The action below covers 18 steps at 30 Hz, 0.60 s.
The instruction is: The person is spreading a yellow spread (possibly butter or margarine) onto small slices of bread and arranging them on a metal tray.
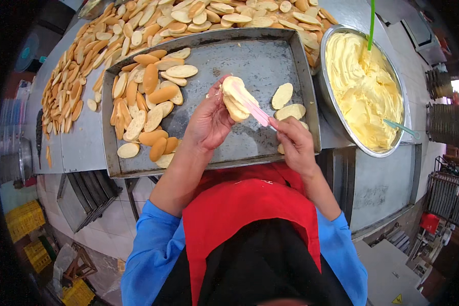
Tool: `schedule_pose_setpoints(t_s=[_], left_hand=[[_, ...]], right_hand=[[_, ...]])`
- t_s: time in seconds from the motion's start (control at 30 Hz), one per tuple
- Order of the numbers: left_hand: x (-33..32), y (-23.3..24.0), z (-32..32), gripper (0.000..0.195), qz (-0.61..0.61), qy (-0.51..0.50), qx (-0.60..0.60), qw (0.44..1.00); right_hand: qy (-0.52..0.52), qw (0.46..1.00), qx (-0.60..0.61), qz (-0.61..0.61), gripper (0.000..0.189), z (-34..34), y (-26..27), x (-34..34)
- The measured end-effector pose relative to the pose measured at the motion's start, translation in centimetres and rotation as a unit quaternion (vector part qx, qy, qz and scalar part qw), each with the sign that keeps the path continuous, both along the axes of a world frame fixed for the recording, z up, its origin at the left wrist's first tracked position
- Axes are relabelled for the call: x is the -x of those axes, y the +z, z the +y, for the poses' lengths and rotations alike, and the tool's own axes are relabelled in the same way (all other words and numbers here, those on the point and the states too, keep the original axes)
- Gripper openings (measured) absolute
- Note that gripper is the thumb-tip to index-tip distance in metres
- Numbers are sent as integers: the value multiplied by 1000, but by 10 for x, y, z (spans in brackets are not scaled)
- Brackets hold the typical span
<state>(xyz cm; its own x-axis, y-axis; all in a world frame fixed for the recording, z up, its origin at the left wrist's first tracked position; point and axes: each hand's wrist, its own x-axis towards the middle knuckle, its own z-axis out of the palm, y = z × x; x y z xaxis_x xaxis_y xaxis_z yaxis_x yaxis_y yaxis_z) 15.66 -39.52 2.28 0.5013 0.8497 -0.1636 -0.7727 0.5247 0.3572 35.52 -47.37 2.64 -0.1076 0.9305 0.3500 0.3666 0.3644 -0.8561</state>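
My left hand [208,121] grips several oval bread slices [236,111] stacked face to face over a metal baking tray [248,61]. A pink plastic spatula [258,114] is in my right hand [297,144], its blade lying on the pale yellow cream that coats the top slice. Inside the tray, a heap of cut bread pieces [151,78] fills the left side, some crust up and some cut face up. Several slices [282,95] lie along the tray's right side, partly hidden by my right hand.
Right of the tray stands a large metal bowl [338,111] of yellow cream [361,80], with a teal-handled utensil [401,129] and a green stick [371,26] in it. Beyond the tray, a big pile of bread pieces [199,15] covers the metal table [76,147]. Yellow crates [25,220] sit low at left.
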Motion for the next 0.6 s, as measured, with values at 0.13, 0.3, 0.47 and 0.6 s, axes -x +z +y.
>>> schedule_pose_setpoints(t_s=[0.13, 0.3, 0.47, 0.6], left_hand=[[10, -14, 6, 36, -51, 52, 16, 997], [11, -16, 8, 37, -63, -1, -18, 998], [5, -13, 6, 38, -130, 21, 15, 991], [20, -17, 18, 36, -85, 51, 8, 995]], right_hand=[[-6, 997, -24, -79, 33, -5, 8, -28], [-55, 904, 269, 328, 22, -15, 17, -12], [18, 828, 387, 405, 18, -10, 14, 13], [-86, 945, 275, 157, 19, -19, 6, -18]])
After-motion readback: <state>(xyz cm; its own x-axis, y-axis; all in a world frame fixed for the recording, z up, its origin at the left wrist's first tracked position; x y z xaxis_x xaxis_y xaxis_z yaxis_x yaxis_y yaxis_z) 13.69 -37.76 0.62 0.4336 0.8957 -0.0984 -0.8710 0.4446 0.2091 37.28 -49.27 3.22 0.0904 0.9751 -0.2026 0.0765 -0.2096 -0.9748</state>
